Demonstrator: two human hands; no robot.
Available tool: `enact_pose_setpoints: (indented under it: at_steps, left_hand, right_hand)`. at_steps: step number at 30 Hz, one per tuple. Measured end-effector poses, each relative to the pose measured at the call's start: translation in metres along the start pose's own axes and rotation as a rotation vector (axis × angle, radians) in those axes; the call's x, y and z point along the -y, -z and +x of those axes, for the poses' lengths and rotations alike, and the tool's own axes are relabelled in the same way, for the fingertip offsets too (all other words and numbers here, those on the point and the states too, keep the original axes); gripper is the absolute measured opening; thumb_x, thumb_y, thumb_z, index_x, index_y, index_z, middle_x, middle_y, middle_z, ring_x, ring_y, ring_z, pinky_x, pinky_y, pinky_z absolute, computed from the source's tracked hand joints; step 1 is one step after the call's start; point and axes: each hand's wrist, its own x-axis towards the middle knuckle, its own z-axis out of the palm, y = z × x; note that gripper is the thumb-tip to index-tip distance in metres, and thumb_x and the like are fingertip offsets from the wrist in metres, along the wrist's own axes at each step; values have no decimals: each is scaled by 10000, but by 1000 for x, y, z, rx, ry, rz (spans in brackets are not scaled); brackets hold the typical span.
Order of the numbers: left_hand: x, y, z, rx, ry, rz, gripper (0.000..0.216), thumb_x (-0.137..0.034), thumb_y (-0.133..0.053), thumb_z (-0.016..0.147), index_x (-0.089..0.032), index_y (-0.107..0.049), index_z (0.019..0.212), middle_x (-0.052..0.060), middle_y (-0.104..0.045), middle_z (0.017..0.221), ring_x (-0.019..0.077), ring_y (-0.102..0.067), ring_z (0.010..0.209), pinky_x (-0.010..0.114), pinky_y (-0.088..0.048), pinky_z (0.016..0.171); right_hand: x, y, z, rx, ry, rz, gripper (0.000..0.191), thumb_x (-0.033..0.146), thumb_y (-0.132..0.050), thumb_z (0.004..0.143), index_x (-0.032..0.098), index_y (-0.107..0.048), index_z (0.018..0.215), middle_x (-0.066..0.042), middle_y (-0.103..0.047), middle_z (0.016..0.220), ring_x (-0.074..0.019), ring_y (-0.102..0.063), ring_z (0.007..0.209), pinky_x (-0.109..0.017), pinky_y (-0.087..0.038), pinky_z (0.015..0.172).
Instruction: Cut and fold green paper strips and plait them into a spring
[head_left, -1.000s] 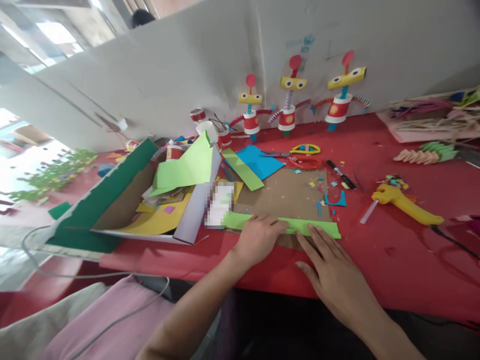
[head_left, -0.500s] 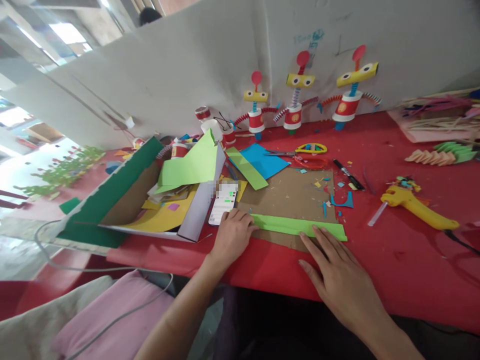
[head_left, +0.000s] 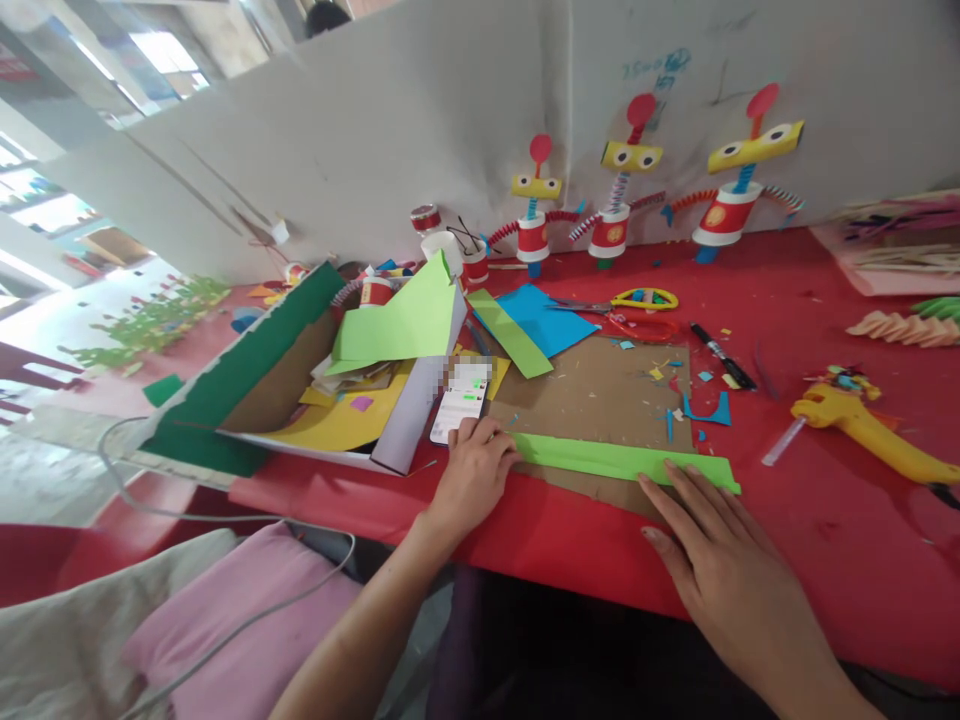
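Note:
A long, folded strip of bright green paper [head_left: 600, 458] lies across the front part of a brown cardboard sheet [head_left: 592, 390]. My left hand [head_left: 474, 475] has its fingers curled and pinches the strip's left end, close to a lit phone [head_left: 459, 405]. Toward the other end, my right hand [head_left: 731, 545] rests with fingers stretched out, the fingertips pressing on the paper. Behind the cardboard are a blue paper sheet [head_left: 536, 318], a wider green paper piece [head_left: 514, 335] and scissors with yellow and red handles [head_left: 645, 300].
An open box [head_left: 247, 405] with paper sheets stands at left. A yellow glue gun [head_left: 862, 430] and a black marker [head_left: 721, 355] lie at right among paper scraps. Three paper-cup figures [head_left: 611, 232] stand along the grey partition [head_left: 337, 130]. A pink cushion [head_left: 240, 620] is below left.
The view has turned slightly left, so the scene sits further right. Both hands stay on the green strip, and the right hand appears a little further from the left.

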Motion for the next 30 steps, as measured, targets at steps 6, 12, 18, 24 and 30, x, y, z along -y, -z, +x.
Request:
enact_pose_setpoints:
  at_steps: [6, 12, 18, 24, 30]
  left_hand:
    - [9, -8, -8, -88, 79, -13, 167, -225, -429, 861, -191, -588, 823, 63, -552, 957, 210, -433, 925, 376, -358, 806]
    - [10, -12, -11, -162, 81, -18, 113, -240, -478, 833, -190, -577, 817, 70, -544, 980, 215, -441, 931, 394, -348, 861]
    - [8, -11, -15, -192, 109, -38, 121, -208, -432, 845, -184, -549, 824, 81, -530, 968, 214, -465, 910, 385, -388, 834]
    - [9, -13, -19, -174, 128, -167, 126, -184, -389, 858, -191, -511, 825, 77, -499, 967, 167, -540, 862, 291, -458, 735]
    - [7, -10, -22, -223, 145, -159, 110, -172, -423, 839, -185, -526, 800, 81, -496, 1002, 161, -553, 870, 273, -464, 729]
  right_hand:
    - [2, 1, 1, 4, -2, 4, 480, 434, -365, 874, 204, -468, 1282, -94, -457, 1353, -295, -399, 1248, -494, -360, 981]
    - [4, 2, 2, -11, -10, 18, 472, 415, -379, 873, 211, -456, 1291, -88, -449, 1361, -301, -406, 1243, -501, -360, 983]
    - [4, 1, 1, -4, -17, 0, 466, 404, -375, 878, 203, -458, 1290, -91, -448, 1364, -290, -398, 1252, -488, -350, 993]
    - [4, 0, 0, 8, -25, -5, 470, 402, -386, 876, 201, -452, 1297, -91, -435, 1374, -288, -368, 1274, -485, -325, 1013]
    - [5, 0, 1, 3, -28, -12, 463, 393, -385, 879, 200, -460, 1293, -91, -446, 1365, -285, -367, 1274, -483, -316, 1017]
